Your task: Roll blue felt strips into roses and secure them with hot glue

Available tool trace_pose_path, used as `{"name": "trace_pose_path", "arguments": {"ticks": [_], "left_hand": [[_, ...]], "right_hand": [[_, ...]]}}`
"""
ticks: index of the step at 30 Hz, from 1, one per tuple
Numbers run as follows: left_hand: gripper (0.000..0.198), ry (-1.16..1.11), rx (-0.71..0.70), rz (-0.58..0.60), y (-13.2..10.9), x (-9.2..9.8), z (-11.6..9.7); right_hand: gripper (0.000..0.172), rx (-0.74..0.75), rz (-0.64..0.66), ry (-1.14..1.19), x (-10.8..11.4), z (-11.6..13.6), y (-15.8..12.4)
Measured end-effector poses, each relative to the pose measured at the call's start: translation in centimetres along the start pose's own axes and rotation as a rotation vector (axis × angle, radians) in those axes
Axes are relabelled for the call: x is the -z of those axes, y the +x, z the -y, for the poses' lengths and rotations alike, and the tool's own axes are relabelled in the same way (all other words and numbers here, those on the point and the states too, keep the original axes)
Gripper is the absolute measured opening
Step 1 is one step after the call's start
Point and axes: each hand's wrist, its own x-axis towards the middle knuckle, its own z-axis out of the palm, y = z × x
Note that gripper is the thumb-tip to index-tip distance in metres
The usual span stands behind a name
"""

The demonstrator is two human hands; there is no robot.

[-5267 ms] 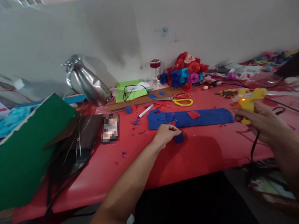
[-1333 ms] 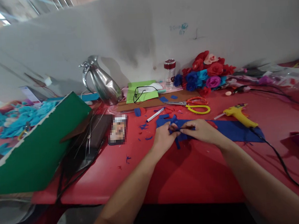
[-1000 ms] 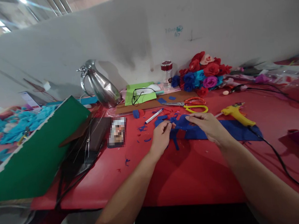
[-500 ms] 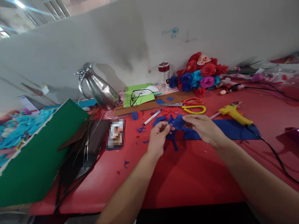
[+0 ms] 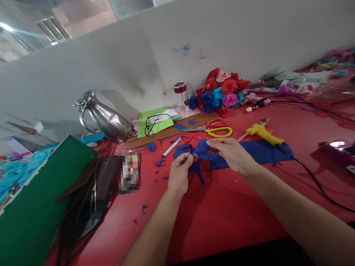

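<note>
Between both hands is a small piece of blue felt-like material (image 5: 201, 148), raised over the table. My left hand (image 5: 180, 167) pinches its left end, where the material looks bunched or cut into narrow parts. With thumb and forefinger closed, my right hand (image 5: 226, 151) grips the wider flap on the right. Beneath them lies a long blue strip (image 5: 256, 151) flat on the table, with blue and red scraps (image 5: 160, 163) scattered to the left. A white marker (image 5: 172, 146) lies just behind my left hand. Scissors (image 5: 219, 130) with red and yellow handles rest beyond my right hand.
A yellow glue gun (image 5: 265, 133) lies at right, its black cord trailing toward a purple power strip (image 5: 349, 155). Fabric flowers (image 5: 225, 90), a glass jar (image 5: 181, 99) and a metal jug (image 5: 105, 119) stand along the wall. A green board (image 5: 47, 207) leans at left, near a phone (image 5: 130, 173).
The view has shifted to the right, so table things appear further left. Both hands still grip the blue piece, whose right flap now looks more spread out.
</note>
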Motion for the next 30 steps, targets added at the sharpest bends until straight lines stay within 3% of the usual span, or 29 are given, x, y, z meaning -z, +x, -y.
{"name": "trace_pose_path", "arguments": {"ticks": [8,25,30], "left_hand": [[0.030,-0.011,0.050,-0.044,-0.10,-0.04,0.07],[0.022,0.164,-0.069,-0.133,-0.42,-0.40,-0.13],[0.022,0.175,-0.043,-0.117,-0.45,-0.60,-0.04]], "right_hand": [[0.019,0.045,0.015,0.016,-0.16,0.21,-0.21],[0.016,0.019,0.008,-0.009,-0.14,0.00,-0.11],[0.019,0.012,0.017,0.015,-0.23,-0.10,-0.11]]}}
